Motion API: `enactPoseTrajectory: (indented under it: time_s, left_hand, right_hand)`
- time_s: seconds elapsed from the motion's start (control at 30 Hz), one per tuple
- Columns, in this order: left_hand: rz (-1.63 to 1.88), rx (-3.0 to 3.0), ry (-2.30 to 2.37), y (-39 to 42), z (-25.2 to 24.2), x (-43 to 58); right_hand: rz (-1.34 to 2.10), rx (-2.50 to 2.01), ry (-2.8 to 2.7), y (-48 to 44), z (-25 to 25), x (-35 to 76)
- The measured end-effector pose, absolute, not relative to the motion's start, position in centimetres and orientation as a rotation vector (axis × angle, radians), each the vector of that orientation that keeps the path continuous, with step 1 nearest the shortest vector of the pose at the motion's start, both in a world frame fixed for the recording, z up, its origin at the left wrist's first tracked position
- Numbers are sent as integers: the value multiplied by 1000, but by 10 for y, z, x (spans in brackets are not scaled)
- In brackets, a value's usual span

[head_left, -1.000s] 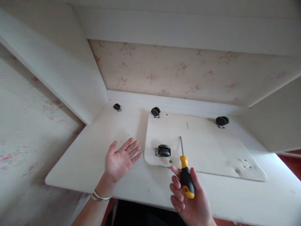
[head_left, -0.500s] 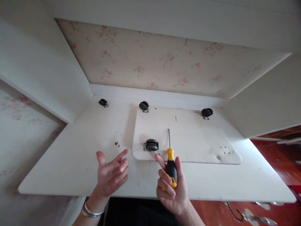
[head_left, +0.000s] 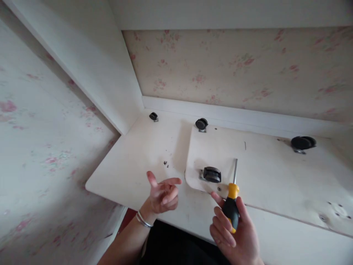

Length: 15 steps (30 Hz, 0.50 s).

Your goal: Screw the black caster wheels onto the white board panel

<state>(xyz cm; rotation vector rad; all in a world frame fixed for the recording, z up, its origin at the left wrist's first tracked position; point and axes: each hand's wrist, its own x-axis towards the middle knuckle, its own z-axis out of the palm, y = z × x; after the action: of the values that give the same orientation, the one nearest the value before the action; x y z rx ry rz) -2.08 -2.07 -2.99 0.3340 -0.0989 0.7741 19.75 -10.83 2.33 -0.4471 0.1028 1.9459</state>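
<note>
My right hand (head_left: 234,228) is closed on a yellow and black screwdriver (head_left: 232,208), its metal shaft pointing up and away over a white board (head_left: 259,169). My left hand (head_left: 164,193) holds nothing; thumb and index finger are stretched apart, the other fingers partly curled. Just beyond it lie several small dark screws (head_left: 166,163) on the white desk top (head_left: 132,165). A black caster wheel (head_left: 211,174) with a metal plate stands on the board's near left corner, close to the screwdriver. Another caster (head_left: 202,124) stands at the far left corner, and a third caster (head_left: 302,143) at the far right.
A loose caster (head_left: 153,116) rests at the desk's back left. Screw holes (head_left: 338,209) mark the board's near right corner. A white side panel (head_left: 110,66) rises at the left, beside the flowered wall (head_left: 55,154). An upper panel (head_left: 220,14) overhangs the desk.
The view has swung left, so the desk and casters sit further right in the picture. My left hand's fingers have curled slightly. The screwdriver stays in my right hand.
</note>
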Motion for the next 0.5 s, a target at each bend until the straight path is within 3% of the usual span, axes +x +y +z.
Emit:
enactPoseTrajectory:
  time_s: [0.5]
  left_hand:
    - [695, 370, -7, 6, -11, -16]
  right_hand:
    - [1927, -576, 95, -111, 10, 197]
